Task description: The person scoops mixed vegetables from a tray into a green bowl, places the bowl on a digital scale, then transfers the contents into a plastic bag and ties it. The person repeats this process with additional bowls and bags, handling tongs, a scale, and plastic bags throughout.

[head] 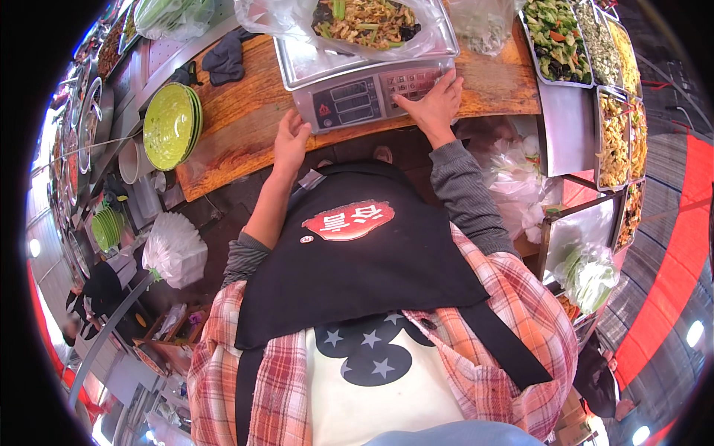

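A silver weighing scale (362,103) with displays and a keypad stands on a wooden tabletop (245,106) before me. On its metal pan (301,72) rests an open clear plastic bag (262,17) of cooked food (365,25) with green stalks and dark pieces. My left hand (291,139) is at the scale's left front corner, its fingers loosely bent and grasping nothing that I can see. My right hand (438,103) lies at the right front corner, the thumb over the keypad and the fingers spread along the edge.
Stacked yellow-green plates (172,125) and a dark cloth (224,56) are on the left. Food trays (558,42) line the right side, with a bag of greens (588,276) below them. Plastic bags (516,167) hang under the table's right end. A person (100,292) is far left.
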Motion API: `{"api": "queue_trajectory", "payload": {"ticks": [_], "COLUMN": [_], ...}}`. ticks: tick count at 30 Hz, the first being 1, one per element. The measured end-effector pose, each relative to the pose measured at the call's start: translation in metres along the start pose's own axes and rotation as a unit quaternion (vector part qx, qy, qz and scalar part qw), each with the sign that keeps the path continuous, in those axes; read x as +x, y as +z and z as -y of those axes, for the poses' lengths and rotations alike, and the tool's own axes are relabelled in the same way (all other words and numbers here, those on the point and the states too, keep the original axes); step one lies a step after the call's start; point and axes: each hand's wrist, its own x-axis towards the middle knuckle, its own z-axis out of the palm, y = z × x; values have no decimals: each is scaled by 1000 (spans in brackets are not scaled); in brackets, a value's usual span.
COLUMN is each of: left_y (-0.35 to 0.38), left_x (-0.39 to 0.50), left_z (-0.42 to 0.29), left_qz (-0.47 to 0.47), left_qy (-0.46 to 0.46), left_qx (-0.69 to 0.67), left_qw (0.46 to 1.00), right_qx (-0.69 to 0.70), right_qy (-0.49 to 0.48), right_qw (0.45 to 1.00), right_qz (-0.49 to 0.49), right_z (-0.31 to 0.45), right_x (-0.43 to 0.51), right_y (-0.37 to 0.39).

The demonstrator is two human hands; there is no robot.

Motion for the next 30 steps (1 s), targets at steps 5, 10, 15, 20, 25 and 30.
{"api": "queue_trajectory", "payload": {"ticks": [5, 10, 15, 20, 25, 30], "left_y": [0, 0, -1, 0, 2, 0], "left_x": [1, 0, 0, -1, -3, -2], "left_z": [3, 5, 7, 3, 0, 4], "left_qz": [-4, -3, -4, -4, -6, -7], "left_qy": [3, 10, 6, 0, -3, 3], "left_qx": [0, -8, -4, -15, -20, -36], "left_qw": [1000, 1000, 1000, 1000, 1000, 999], "right_qx": [19, 36, 38, 177, 189, 202], "right_qy": [-10, -12, 10, 34, 49, 74], "right_qw": [1000, 999, 999, 983, 977, 975], "right_qz": [-5, -25, -1, -47, -89, -54], "right_z": [-8, -23, -16, -32, -38, -40], "right_x": [4, 6, 7, 20, 26, 30], "right_y": [3, 9, 4, 5, 16, 12]}}
